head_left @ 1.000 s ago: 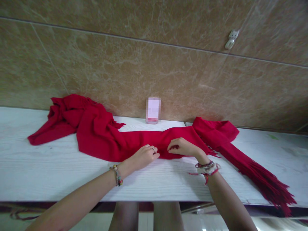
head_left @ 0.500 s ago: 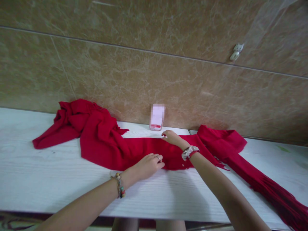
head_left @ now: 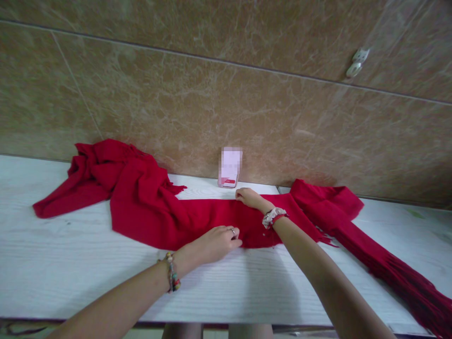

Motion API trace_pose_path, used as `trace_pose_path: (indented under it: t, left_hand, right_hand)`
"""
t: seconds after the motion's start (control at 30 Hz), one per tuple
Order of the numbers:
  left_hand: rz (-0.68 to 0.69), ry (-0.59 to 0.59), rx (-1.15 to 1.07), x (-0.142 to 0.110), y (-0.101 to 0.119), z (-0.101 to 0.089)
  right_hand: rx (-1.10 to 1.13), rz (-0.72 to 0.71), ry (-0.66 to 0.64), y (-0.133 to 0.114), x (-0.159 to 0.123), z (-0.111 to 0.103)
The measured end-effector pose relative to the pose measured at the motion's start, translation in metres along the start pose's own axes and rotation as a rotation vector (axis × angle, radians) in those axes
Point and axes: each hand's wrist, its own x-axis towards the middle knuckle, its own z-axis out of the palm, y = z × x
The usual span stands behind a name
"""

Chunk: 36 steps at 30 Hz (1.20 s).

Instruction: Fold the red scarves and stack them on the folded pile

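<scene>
A long red scarf point(head_left: 208, 210) with fringed ends lies across the white table, bunched up on the left and folded over on the right. My left hand point(head_left: 221, 242), wearing a ring, is closed at the scarf's near edge, fingers curled on the cloth. At the far edge my right hand point(head_left: 249, 197) pinches the fabric, its fingertips pressed together. The middle stretch between and around my hands lies fairly flat. Fringe trails from the folded right part toward the lower right corner.
A phone point(head_left: 230, 167) with a blurred screen leans against the brown marbled wall point(head_left: 176, 103). A white cat-shaped hook point(head_left: 357, 62) sticks to that wall at upper right. The white table point(head_left: 106, 273) ends at its near edge just above my legs.
My right hand has closed from curled, parted fingers to a pinch on the scarf's far edge. My left hand stays in place. The view has tilted slightly.
</scene>
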Motion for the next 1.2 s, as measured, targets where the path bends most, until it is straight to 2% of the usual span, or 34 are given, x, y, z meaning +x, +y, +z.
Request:
trace_pose_path:
  t: [0.17,0.47,0.8,0.87,0.97,1.07,1.13,1.2]
  left_hand:
    - [-0.017,-0.012,-0.006,0.000,0.000,0.000]
    - [-0.025,-0.046,-0.035,0.000,0.000,-0.004]
    - [-0.018,-0.055,-0.040,-0.001,0.000,-0.005]
    - [-0.014,-0.046,-0.019,-0.002,0.000,-0.006]
    - [-0.005,-0.006,0.012,-0.005,0.001,-0.006]
    - [0.012,0.011,0.035,-0.008,0.003,-0.007]
    - [0.017,-0.001,0.041,-0.009,0.003,-0.007]
    - [0.022,-0.022,0.027,-0.009,0.003,-0.008]
  right_hand:
    - [-0.006,-0.034,0.033,0.000,-0.010,-0.001]
    - [-0.093,0.032,-0.038,0.015,-0.024,-0.002]
    - [-0.165,0.130,0.082,0.016,-0.020,-0.002]
    - [-0.130,0.089,0.122,0.008,-0.024,-0.005]
    - [0.004,-0.118,0.148,-0.006,-0.042,-0.007]
    - [0.056,-0.301,0.039,-0.017,-0.066,-0.003]
    - [0.010,-0.320,-0.032,-0.020,-0.078,0.002]
    - [-0.044,-0.297,-0.044,-0.019,-0.082,0.006]
